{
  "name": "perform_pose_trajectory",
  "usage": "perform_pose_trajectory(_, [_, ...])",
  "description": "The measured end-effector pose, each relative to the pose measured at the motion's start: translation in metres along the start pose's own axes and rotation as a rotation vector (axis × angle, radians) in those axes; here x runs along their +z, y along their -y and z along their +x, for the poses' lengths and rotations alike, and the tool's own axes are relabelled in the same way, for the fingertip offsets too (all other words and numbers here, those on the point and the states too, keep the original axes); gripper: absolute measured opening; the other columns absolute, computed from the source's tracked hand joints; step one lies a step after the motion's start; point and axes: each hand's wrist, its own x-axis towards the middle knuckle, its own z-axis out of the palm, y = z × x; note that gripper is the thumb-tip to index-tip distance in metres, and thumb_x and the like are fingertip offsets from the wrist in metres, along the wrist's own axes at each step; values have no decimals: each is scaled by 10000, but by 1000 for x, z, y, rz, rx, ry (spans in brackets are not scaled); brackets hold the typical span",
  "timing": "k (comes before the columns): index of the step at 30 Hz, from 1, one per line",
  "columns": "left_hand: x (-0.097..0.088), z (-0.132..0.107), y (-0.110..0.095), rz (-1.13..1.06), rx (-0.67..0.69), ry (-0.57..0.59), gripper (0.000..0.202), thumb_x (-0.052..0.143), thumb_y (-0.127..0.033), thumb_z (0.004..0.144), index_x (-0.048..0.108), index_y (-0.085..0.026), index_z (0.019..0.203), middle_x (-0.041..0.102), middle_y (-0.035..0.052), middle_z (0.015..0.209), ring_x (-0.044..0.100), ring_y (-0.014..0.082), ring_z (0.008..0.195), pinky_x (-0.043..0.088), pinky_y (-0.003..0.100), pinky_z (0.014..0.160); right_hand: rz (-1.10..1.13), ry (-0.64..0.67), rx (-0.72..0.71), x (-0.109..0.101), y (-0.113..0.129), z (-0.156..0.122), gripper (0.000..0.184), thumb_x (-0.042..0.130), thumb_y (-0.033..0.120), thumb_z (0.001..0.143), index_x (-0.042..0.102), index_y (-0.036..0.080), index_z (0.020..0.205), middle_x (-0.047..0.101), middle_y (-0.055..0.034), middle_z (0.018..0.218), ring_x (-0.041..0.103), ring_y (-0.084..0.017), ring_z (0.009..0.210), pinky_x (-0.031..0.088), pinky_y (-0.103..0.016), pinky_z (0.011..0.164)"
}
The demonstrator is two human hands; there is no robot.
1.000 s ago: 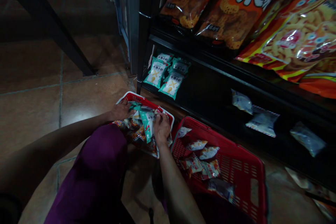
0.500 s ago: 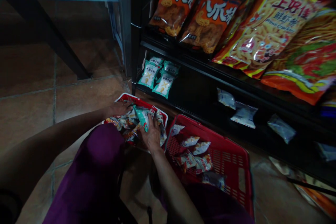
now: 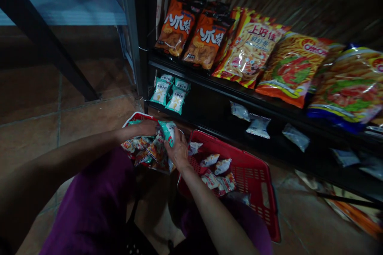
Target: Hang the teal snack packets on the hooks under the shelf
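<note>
My right hand [image 3: 178,148] is closed on a small teal-and-white snack packet [image 3: 168,131], held over the right side of a red basket with a white rim [image 3: 133,116]. Close by on the left, my left hand [image 3: 147,128] reaches into the same basket. Its fingertips are hidden in shadow beside the packet, so what they hold does not show. Mixed small snack packets [image 3: 140,143] fill the basket, with a bit of teal wrapping at its far left corner.
A second red basket [image 3: 254,171] with several small packets stands to the right. Teal packets [image 3: 161,91] and loose pale packets [image 3: 259,126] lie on the lower black shelf. Large snack bags [image 3: 248,50] line the shelf above. A dark metal leg [image 3: 68,61] slants down at the left.
My view has shifted, showing more of the upper shelf. The teal packet is raised more upright in my right hand. My left hand has moved right, towards the packet.
</note>
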Motion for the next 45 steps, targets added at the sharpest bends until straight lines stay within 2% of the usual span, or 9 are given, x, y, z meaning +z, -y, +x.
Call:
perform_pose_trajectory(3, [15,-13,-42,-311,34,39,262,487,-220,737,621,-199,961,670,43,1024,596,187,940,468,266,802,-49,-45,-22,-17,-4,-3,683,486,345,816,245,157,1428,413,-165,1358,404,-290,1238,343,-434,1014])
perform_pose_trajectory(7, [43,-25,-91,-953,-217,-89,370,518,-235,735,541,-200,1103,643,60,1072,596,182,929,468,268,694,-88,-134,-21,-30,-12,-8,711,511,341,813,221,168,1438,378,-180,1376,379,-318,1254,335,-471,1014])
perform_pose_trajectory(12, [66,-17,-110,-1252,-169,-228,332,624,-253,674,600,-180,997,668,62,976,603,171,826,440,247,650,1,-213,-69,-30,-24,-14,762,547,429,791,222,191,1437,305,-169,1429,318,-328,1301,321,-510,1026])
perform_pose_trajectory(18, [72,9,-104,-1288,-177,-290,340,652,-239,651,626,-195,987,679,48,982,612,189,861,469,277,722,312,-210,-12,-44,-39,-8,702,488,481,820,290,161,1413,457,-153,1348,413,-270,1253,325,-453,1039])
perform_pose_trajectory(23, [73,25,-102,-1293,-183,-140,389,661,-271,633,611,-202,1012,686,39,898,629,202,763,484,300,662,779,-239,371,-61,-64,10,675,532,556,777,418,210,1346,592,-90,1228,556,-222,1113,426,-354,940])
perform_pose_trajectory(27, [77,26,-103,-1275,-159,-46,342,665,-272,622,627,-162,944,685,49,846,629,212,747,483,311,677,1250,-244,549,-70,-72,21,460,680,523,663,651,218,1005,698,-38,1023,645,-191,915,502,-285,761])
perform_pose_trajectory(30, [78,24,-104,-1252,-123,-19,338,664,-264,631,633,-161,952,688,54,874,630,222,784,480,318,702,1463,-198,595,-76,-72,23,323,777,422,580,672,200,789,723,-13,806,653,-156,705,502,-253,625])
perform_pose_trajectory(38, [72,24,-107,-1241,-51,57,391,680,-360,692,619,-175,1031,676,72,1003,623,232,903,481,323,760,1532,-220,665,-88,-70,27,275,817,282,539,666,198,753,710,18,745,611,-109,621,455,-211,537])
perform_pose_trajectory(45, [67,20,-107,-1199,-10,109,508,716,-348,687,584,-192,1152,639,82,1136,614,239,966,475,336,806,1491,-245,657,-96,-68,30,291,827,309,520,678,203,745,707,20,751,608,-121,673,452,-225,580])
